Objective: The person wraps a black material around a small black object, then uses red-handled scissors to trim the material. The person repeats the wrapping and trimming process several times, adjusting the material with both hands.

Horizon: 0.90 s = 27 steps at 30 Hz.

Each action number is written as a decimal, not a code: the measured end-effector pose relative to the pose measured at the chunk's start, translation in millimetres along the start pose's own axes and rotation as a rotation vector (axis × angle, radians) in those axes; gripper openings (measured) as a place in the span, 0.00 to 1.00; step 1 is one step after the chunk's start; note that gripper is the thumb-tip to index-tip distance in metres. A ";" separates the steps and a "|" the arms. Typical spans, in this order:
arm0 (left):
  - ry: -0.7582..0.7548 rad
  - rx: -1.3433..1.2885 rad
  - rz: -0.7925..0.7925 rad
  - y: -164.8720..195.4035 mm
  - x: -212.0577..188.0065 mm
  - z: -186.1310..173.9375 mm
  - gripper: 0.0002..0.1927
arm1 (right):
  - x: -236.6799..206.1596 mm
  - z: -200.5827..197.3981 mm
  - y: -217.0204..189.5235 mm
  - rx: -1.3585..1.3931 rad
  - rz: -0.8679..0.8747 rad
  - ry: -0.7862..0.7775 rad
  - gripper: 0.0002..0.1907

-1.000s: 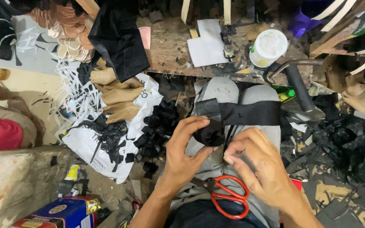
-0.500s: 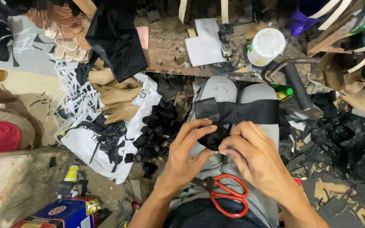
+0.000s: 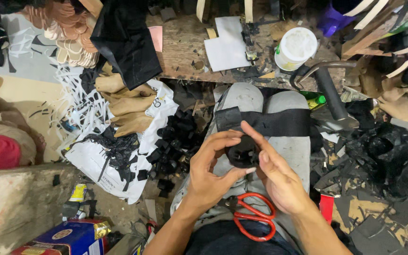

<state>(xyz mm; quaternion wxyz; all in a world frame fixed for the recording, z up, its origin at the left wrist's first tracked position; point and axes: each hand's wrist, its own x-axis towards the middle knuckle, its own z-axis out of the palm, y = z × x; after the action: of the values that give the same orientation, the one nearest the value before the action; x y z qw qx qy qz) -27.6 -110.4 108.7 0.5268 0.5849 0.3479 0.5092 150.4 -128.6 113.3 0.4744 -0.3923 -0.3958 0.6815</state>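
- Head view: left hand (image 3: 212, 171) and right hand (image 3: 276, 177) both grasp a small black piece (image 3: 242, 152) above the lap; shaping appears under way, not finished.
- A black strap (image 3: 279, 122) lies across the knees; red scissors (image 3: 252, 221) rest in the lap, untouched.
- White tub (image 3: 295, 48) on the bench: lidded, contents hidden.

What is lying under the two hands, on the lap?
Red-handled scissors lie on the lap below the left hand and right hand, which hold a small black piece. The scissors' blades are covered by the wrists.
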 end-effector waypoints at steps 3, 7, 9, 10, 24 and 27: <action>0.001 0.071 0.022 -2.1 -1.0 -2.6 0.29 | -0.3 3.9 1.0 -0.015 -0.017 -0.007 0.39; -0.005 0.042 0.024 -6.4 -3.0 -2.6 0.29 | -0.7 4.4 0.7 -0.124 -0.034 0.010 0.39; 0.005 -0.029 -0.015 -10.0 -3.2 -1.1 0.29 | -0.9 3.8 0.8 -0.146 -0.034 0.027 0.38; 0.011 -0.063 -0.036 -11.6 -3.6 -0.4 0.29 | -1.2 4.1 1.1 -0.136 -0.036 0.032 0.38; -0.104 0.173 0.013 15.9 1.9 -9.2 0.17 | -4.5 -0.1 -22.1 -0.582 -0.295 0.067 0.30; -0.178 0.274 0.004 28.6 6.6 -15.6 0.14 | -4.5 -0.4 -21.0 -0.616 -0.279 0.096 0.30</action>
<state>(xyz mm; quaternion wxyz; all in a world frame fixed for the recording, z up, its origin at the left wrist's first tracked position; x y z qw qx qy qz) -44.7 -105.9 136.8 0.4697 0.6948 0.3651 0.4043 159.0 -128.0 133.0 0.4404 -0.4909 -0.6102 0.4391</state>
